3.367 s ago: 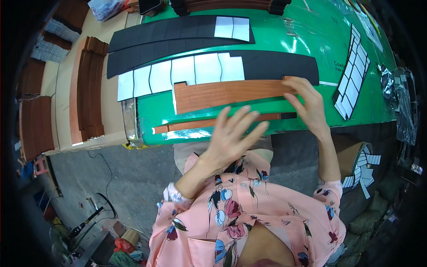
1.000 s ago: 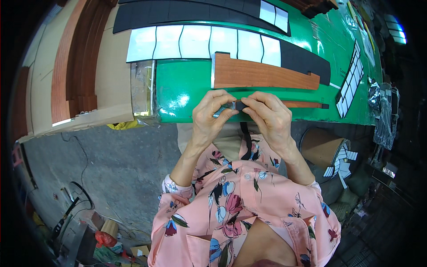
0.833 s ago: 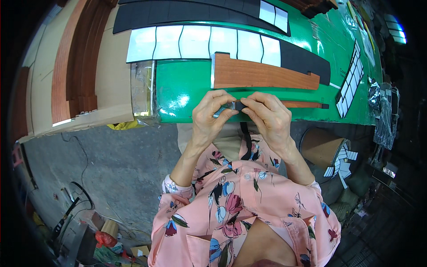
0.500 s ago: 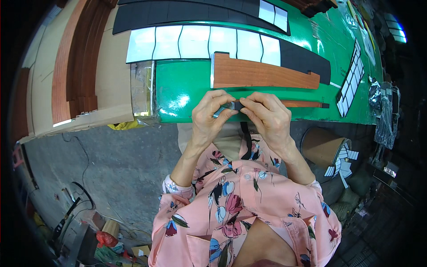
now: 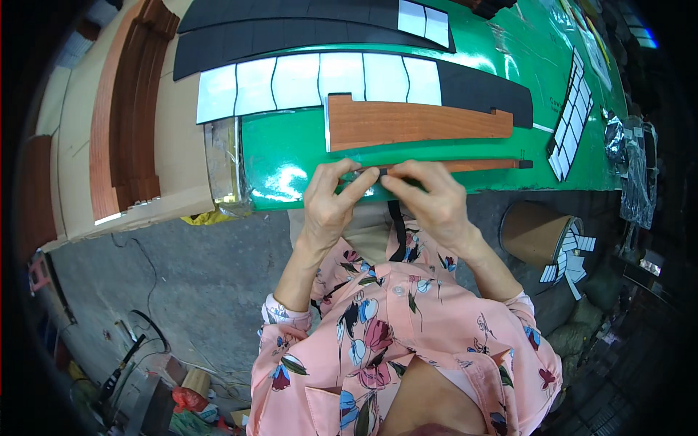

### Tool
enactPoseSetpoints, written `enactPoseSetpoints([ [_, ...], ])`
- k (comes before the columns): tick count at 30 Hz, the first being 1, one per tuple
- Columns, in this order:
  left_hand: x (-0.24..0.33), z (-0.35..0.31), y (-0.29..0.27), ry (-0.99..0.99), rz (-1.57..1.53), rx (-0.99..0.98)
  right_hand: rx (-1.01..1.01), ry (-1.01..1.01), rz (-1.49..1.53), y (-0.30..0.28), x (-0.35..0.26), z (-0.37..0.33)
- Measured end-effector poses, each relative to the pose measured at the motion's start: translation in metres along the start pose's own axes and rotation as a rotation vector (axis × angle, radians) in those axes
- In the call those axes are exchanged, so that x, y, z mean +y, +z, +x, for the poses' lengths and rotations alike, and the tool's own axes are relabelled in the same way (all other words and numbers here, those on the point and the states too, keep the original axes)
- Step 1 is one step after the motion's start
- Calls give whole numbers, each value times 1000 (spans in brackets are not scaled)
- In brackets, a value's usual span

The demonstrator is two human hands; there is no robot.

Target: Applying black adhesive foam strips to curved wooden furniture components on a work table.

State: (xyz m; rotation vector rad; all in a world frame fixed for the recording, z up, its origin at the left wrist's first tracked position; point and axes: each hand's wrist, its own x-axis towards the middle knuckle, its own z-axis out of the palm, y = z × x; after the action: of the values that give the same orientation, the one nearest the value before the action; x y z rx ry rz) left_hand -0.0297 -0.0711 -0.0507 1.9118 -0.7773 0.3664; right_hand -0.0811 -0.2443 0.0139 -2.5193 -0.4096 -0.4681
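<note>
Near the front edge of the green table, my left hand (image 5: 329,203) and my right hand (image 5: 434,198) meet fingertip to fingertip. Pinched between them is a small black pad (image 5: 383,172). It lies close against a thin reddish-brown wooden strip (image 5: 483,165), whose left part is partly hidden by my fingers; whether pad and strip are joined I cannot tell. Another black pad (image 5: 525,164) sits on the strip's right end. Just beyond lies a wider, flat wooden piece (image 5: 418,122) with a notched upper edge.
Behind the wooden piece lies a black strip with white sheets (image 5: 291,81), and more long black strips (image 5: 291,33) farther back. White labels on a black strip (image 5: 569,120) lie at right. Wooden mouldings (image 5: 127,116) rest on cardboard at left. A brown bin (image 5: 534,236) with white scraps stands below right.
Both hands have come down slightly and closer together around the black pad. A bluish piece seen at my left fingers earlier no longer shows. The view has shifted a little.
</note>
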Motion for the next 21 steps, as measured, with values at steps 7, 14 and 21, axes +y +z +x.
enactPoseSetpoints([
  [7,6,4,7,6,61,37,-1,7,7,-2,7,5],
  [14,15,6,-7,-223,-65,-29,245,328,4,-68,71,-17],
  [21,12,35,-3,-366,44,13,192,628,-66,-100,148,-88],
])
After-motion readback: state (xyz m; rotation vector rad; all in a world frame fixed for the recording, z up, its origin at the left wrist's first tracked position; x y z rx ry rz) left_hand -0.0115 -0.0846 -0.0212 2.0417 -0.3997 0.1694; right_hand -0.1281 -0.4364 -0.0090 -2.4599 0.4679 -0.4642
